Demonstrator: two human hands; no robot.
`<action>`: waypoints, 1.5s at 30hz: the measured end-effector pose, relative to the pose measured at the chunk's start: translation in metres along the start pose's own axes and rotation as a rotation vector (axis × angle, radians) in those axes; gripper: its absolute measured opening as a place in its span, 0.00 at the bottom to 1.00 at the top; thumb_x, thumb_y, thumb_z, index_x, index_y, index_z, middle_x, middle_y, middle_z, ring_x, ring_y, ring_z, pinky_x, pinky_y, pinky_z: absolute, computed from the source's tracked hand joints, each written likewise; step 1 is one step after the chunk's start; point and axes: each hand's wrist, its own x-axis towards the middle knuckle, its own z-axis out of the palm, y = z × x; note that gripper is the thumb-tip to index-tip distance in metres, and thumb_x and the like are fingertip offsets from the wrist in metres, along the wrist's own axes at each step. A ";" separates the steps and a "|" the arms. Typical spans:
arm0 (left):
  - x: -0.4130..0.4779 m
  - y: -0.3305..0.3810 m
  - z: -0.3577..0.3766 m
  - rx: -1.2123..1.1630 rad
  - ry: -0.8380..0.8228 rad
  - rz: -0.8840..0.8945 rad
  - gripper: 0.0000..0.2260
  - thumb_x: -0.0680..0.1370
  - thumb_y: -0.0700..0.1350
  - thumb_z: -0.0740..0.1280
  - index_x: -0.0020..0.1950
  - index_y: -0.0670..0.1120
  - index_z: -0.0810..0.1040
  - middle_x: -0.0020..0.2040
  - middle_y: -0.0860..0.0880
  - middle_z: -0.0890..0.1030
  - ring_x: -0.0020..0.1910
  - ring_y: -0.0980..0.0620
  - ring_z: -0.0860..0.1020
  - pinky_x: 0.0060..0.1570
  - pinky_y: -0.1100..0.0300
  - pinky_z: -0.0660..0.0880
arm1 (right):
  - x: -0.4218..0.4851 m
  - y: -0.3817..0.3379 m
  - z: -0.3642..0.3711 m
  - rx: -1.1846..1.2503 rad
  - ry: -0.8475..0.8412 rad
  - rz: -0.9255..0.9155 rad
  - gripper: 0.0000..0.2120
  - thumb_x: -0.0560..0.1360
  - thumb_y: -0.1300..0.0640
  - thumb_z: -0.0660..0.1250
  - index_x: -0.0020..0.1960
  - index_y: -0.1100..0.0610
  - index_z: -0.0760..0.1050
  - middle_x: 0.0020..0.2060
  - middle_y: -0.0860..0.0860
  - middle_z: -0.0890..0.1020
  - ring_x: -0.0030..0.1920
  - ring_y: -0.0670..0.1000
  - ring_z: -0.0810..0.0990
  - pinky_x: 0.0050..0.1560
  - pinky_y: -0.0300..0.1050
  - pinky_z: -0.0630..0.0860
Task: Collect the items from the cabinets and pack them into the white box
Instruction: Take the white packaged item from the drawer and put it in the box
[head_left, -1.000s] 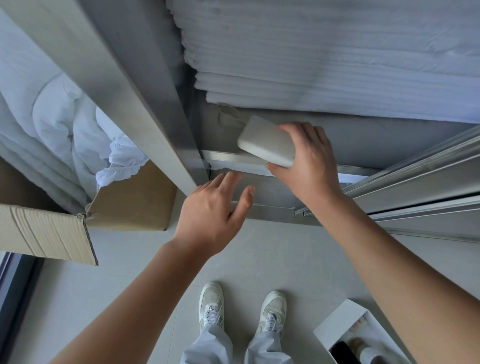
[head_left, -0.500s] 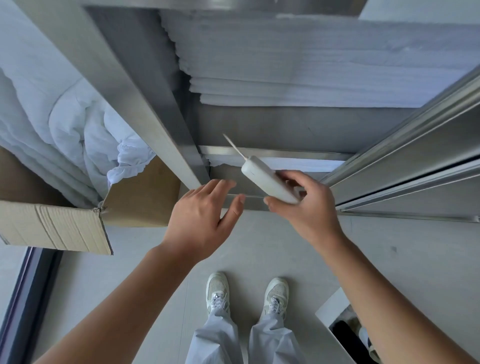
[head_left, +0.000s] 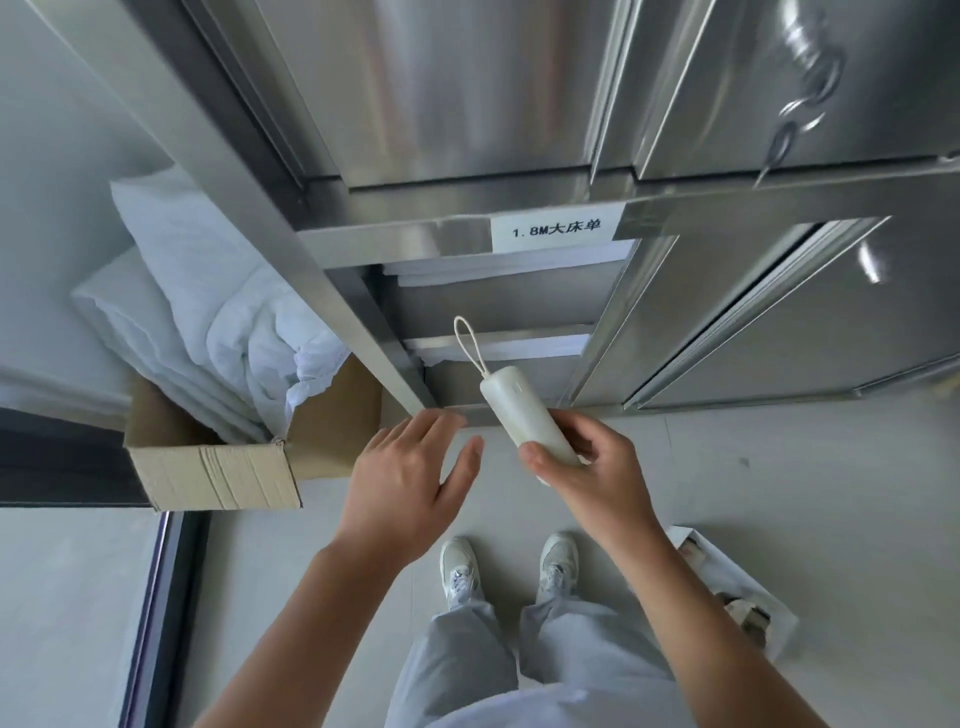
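Observation:
My right hand (head_left: 597, 467) grips the lower end of a slim white oblong device (head_left: 519, 410) with a cord loop at its top; it is held clear of the steel cabinet (head_left: 467, 130). My left hand (head_left: 410, 478) hovers just left of it, fingers spread and relaxed, holding nothing. The white box (head_left: 779, 618) sits on the floor at the lower right, partly hidden behind my right forearm, with a few small items inside.
The cabinet's open bay holds stacked white linen (head_left: 498, 348) on its shelves, under a white label (head_left: 556, 228). A cardboard box (head_left: 218, 473) stuffed with white bedding stands at the left. A sliding steel door (head_left: 779, 322) is at the right. My feet stand on pale floor.
My right hand pulled the white device out of the cabinet shelf and down toward me. The view pulled back from the shelves. My left hand stayed beside it, empty.

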 end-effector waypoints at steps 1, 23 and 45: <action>-0.006 0.008 -0.008 -0.012 0.013 -0.011 0.23 0.82 0.59 0.50 0.55 0.46 0.79 0.52 0.53 0.81 0.46 0.49 0.79 0.47 0.53 0.74 | -0.009 -0.009 -0.002 0.008 0.007 0.006 0.16 0.67 0.45 0.77 0.54 0.43 0.83 0.48 0.43 0.87 0.48 0.46 0.85 0.44 0.40 0.81; 0.020 0.061 -0.075 -0.063 -0.092 0.543 0.20 0.82 0.58 0.53 0.57 0.47 0.78 0.52 0.53 0.82 0.47 0.48 0.80 0.46 0.55 0.76 | -0.120 -0.090 -0.024 0.033 0.599 -0.010 0.14 0.66 0.50 0.76 0.51 0.49 0.84 0.41 0.46 0.87 0.42 0.45 0.85 0.41 0.44 0.81; -0.095 0.239 0.005 -0.011 -0.352 1.155 0.22 0.81 0.60 0.51 0.61 0.50 0.78 0.56 0.55 0.82 0.49 0.50 0.81 0.48 0.53 0.76 | -0.363 -0.028 -0.068 0.323 1.275 -0.002 0.09 0.74 0.59 0.77 0.51 0.48 0.84 0.45 0.46 0.88 0.47 0.48 0.87 0.44 0.38 0.81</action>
